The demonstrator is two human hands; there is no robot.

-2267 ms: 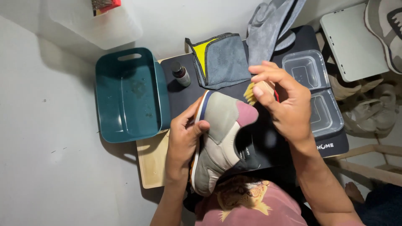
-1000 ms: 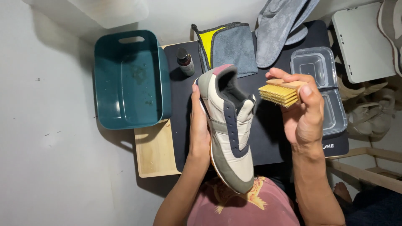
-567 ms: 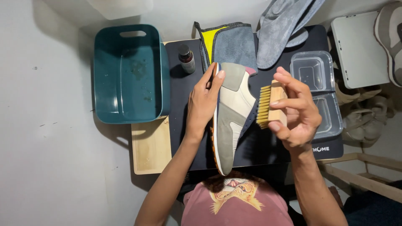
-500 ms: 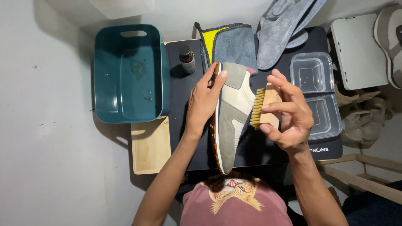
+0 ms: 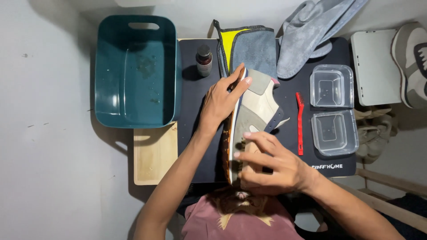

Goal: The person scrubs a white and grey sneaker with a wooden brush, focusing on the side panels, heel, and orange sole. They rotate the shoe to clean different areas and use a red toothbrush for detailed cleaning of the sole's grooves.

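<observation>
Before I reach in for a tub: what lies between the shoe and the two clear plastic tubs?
A red brush lies on the dark mat between the shoe and the tubs, seen in the head view.

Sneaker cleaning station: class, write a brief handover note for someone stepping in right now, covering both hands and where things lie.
Left hand steadies the sneaker on its side above the black mat.
Right hand presses a brush, mostly hidden, against the shoe's lower end.
Red brush lies right of the shoe; small bottle and teal tub sit at left.
Brushing under way; how much remains cannot be judged.
</observation>
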